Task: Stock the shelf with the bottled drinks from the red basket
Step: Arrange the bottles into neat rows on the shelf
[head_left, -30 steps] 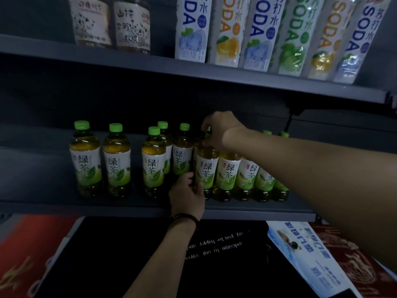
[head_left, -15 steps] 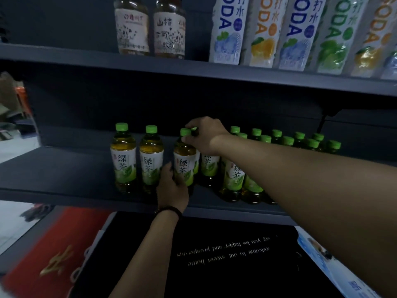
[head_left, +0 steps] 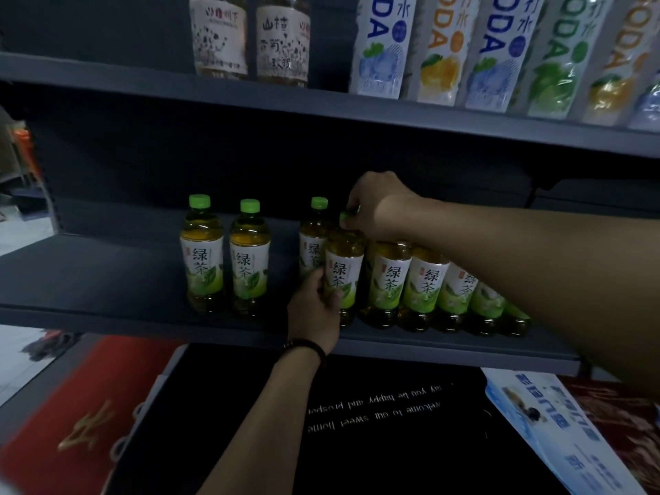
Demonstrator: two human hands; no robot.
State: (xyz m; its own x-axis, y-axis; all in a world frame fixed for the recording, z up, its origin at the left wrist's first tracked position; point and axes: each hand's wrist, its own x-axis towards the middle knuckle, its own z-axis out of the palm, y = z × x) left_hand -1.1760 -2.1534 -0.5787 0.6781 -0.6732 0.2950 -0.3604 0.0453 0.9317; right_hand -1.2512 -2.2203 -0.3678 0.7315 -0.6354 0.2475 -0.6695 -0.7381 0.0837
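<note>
Several green tea bottles with green caps stand on the dark middle shelf. My left hand grips the lower body of one green tea bottle near the shelf's front. My right hand pinches the cap of that same bottle from above. A row of bottles stands touching it to the right, partly hidden under my right forearm. Another bottle stands just behind it. Two more bottles stand apart to the left. The red basket is not in view.
The upper shelf carries two brown tea bottles and several soda bottles. Below the middle shelf lie a black mat with white lettering, a red mat and a blue-and-white package.
The held bottle has slid right, up against the row of bottles, with both hands on it. A gap has opened between it and the two bottles on the left.
</note>
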